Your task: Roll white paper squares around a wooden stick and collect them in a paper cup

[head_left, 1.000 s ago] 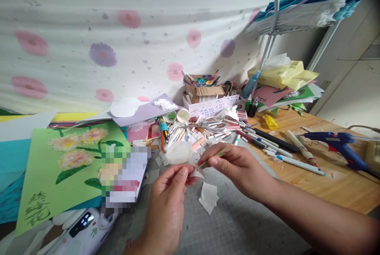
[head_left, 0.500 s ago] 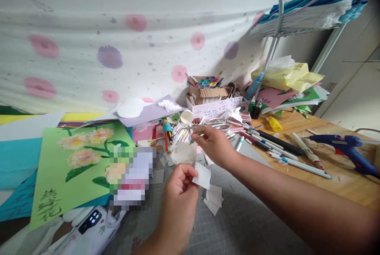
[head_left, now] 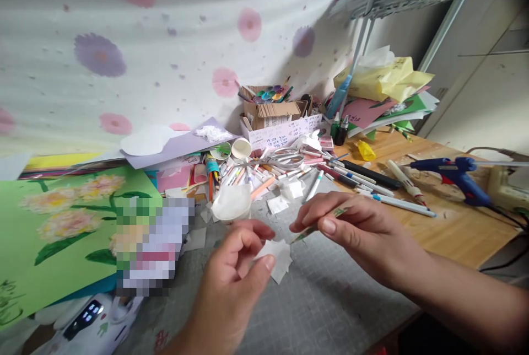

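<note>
My left hand (head_left: 237,272) pinches a small piece of white paper (head_left: 281,260) between thumb and fingers above the grey cutting mat (head_left: 330,305). The paper's edge looks uneven, and other pieces may lie beneath it; I cannot tell. My right hand (head_left: 351,228) closes around a slim green-patterned pencil (head_left: 306,234), its tip pointing down and left, close to the paper but apart from it. Behind the left hand stands a white paper cup (head_left: 232,202). More paper pieces (head_left: 278,204) lie on the mat just beyond the hands.
Scattered markers (head_left: 243,170), scissors (head_left: 289,161) and a cardboard box (head_left: 273,112) lie at the back. A blue glue gun (head_left: 452,170) rests on the wooden table at right. A green flower picture (head_left: 78,211) and a white device with a lit display (head_left: 85,316) are at left.
My view has turned right and down. My right hand has come back from beyond the cup toward me, bringing the pencil near the paper. The left hand still pinches the paper.
</note>
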Demonstrator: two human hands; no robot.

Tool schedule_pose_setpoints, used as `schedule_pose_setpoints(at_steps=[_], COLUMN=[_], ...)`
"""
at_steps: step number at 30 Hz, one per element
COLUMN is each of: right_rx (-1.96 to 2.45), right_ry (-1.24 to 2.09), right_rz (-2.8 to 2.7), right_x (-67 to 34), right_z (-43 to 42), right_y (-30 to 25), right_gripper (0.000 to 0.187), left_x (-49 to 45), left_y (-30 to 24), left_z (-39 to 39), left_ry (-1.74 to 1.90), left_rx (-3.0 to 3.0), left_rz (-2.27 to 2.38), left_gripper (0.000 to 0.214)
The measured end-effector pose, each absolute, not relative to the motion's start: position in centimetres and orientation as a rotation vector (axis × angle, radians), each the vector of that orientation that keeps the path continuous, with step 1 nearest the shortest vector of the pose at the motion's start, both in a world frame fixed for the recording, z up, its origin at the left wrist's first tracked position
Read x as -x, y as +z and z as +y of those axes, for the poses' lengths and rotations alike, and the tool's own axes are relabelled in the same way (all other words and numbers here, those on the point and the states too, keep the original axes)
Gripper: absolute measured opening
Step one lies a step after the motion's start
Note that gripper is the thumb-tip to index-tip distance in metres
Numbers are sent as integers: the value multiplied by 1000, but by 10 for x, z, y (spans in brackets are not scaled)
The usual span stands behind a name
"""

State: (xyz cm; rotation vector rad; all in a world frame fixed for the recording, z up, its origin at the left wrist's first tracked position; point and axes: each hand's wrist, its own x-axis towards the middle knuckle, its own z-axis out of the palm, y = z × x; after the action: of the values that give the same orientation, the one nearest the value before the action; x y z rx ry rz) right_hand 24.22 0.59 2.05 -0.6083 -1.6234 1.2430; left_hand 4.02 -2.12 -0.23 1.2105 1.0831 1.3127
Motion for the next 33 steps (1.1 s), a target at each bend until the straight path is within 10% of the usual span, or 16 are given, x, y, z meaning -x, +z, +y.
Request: schedule_pose_setpoints(at_steps=[33], right_rx=[529], right_ry=[1026], right_rz=[-1869], right_x=[-240], right_z=[3], right_y=[26], right_gripper=[10], left_x=[-38], left_y=[-7], left_z=[-22], left_ry=[1028], left_rx=[-1251], left_rz=[1107], left_gripper=[19])
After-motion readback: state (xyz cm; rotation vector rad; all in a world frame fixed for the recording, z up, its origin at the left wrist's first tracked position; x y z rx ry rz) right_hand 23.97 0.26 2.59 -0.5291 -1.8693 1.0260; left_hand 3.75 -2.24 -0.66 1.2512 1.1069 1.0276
